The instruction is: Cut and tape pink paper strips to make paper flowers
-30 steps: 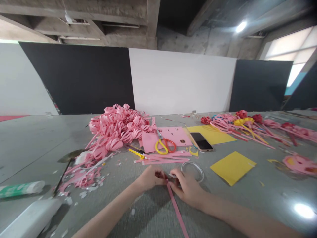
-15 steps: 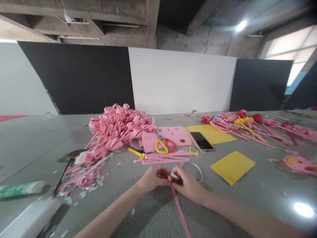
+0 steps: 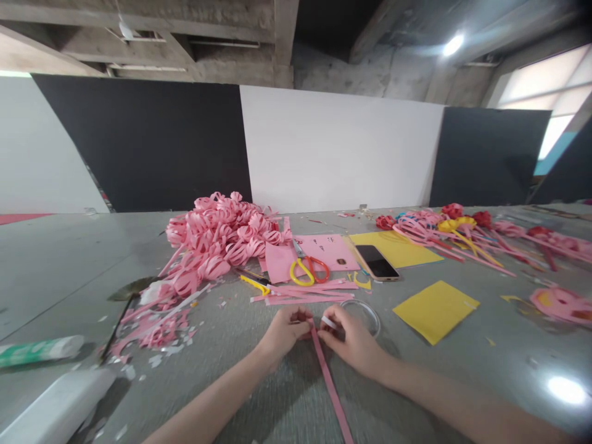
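Pinched between the fingertips of my left hand (image 3: 289,330) is the top end of a long pink paper strip (image 3: 329,382), which runs down toward the bottom edge. My right hand (image 3: 354,342) is curled just to the right of it, thumb close to the strip. A small white strip (image 3: 329,322) shows at its fingers; whether it is tape or backing I cannot tell. Behind that hand lies a clear ring (image 3: 374,316), like a tape roll, partly hidden. Several cut pink strips (image 3: 308,298) lie beyond my hands, below scissors (image 3: 303,271) with yellow and red handles.
A heap of curled pink paper (image 3: 222,231) stands at left, with scraps (image 3: 161,333) before it. A green-and-white tube (image 3: 41,350) and white box (image 3: 65,404) lie nearer. To the right are a phone (image 3: 377,262), yellow sheet (image 3: 437,311) and paper flowers (image 3: 456,225).
My hands have drawn slightly apart at the strip's top end. The left has shifted a little left with the strip, and the small white strip has stayed with the right.
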The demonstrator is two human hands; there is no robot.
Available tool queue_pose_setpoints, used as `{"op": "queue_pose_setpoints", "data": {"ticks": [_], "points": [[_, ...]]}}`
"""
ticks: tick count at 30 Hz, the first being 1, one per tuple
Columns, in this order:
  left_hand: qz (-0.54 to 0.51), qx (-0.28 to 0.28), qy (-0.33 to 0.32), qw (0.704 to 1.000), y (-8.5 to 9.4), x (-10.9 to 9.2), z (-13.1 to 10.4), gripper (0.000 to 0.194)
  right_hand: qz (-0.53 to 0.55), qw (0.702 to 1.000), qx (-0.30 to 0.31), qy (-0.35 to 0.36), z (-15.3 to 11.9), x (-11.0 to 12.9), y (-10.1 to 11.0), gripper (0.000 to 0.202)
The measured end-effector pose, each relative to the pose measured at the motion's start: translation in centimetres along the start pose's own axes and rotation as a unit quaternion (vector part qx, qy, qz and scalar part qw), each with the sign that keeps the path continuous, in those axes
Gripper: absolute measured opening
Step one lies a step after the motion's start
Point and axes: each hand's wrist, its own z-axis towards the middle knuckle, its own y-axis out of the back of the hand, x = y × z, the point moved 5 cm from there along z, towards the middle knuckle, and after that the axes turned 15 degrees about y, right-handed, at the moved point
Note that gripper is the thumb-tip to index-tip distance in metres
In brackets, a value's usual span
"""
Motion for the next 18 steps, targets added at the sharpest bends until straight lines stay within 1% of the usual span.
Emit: {"op": "queue_pose_setpoints", "data": {"ticks": [2, 5, 10, 14, 16, 18], "points": [[-0.027, 0.006, 0.015, 1.000, 0.22, -0.02, 0.01, 0.018, -0.016, 0.999, -0.026, 0.012, 0.13, 0.23, 0.49, 0.002], [-0.030, 0.013, 0.021, 0.999, 0.41, 0.00, 0.13, 0.024, -0.028, 0.999, -0.038, 0.025, 0.30, 0.28, 0.87, 0.013], [-0.012, 0.026, 0.015, 0.999, 0.32, 0.40, 0.49, 0.028, -0.019, 0.999, -0.034, 0.020, 0.27, -0.31, 0.76, 0.017], [0.016, 0.021, 0.013, 1.000, 0.30, 0.72, 0.65, 0.024, -0.003, 0.999, -0.028, 0.018, 0.16, -0.55, 0.47, 0.019], [0.038, 0.013, 0.009, 0.999, 0.32, 0.75, 0.62, 0.021, 0.007, 1.000, -0.015, 0.014, 0.13, -0.58, 0.27, 0.024], [0.053, 0.011, 0.001, 0.999, 0.30, 0.71, 0.54, 0.019, 0.023, 1.000, 0.007, 0.011, 0.13, -0.55, -0.01, 0.034]]}}
